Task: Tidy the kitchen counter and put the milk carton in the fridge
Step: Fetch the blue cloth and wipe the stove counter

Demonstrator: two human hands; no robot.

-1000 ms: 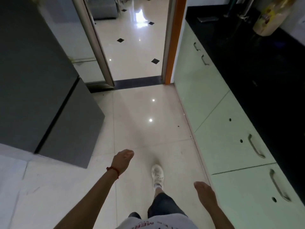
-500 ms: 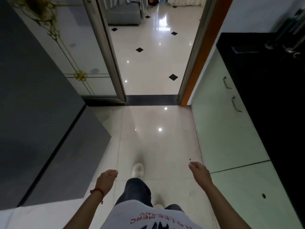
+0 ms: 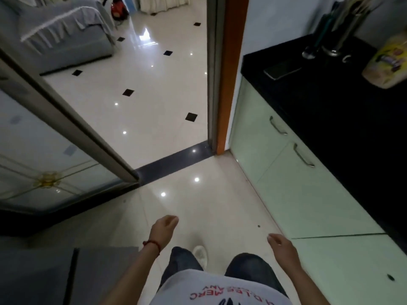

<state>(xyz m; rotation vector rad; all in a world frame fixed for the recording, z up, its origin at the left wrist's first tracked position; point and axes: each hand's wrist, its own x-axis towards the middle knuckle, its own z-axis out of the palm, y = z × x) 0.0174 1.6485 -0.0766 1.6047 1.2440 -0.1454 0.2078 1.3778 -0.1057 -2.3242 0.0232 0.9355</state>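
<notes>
Both the left hand (image 3: pixel 164 227) and right hand (image 3: pixel 282 245) hang loosely curled, holding nothing. No milk carton in sight; likely light, slick, squashable, best gripped round its middle. A yellow-labelled plastic jar (image 3: pixel 385 62) stands on the black counter (image 3: pixel 341 119).

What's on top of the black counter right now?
On the black counter lie a flat phone-like slab, a steel utensil holder and a yellow-labelled package. No milk carton shows; the counter's right part is out of frame.
</notes>
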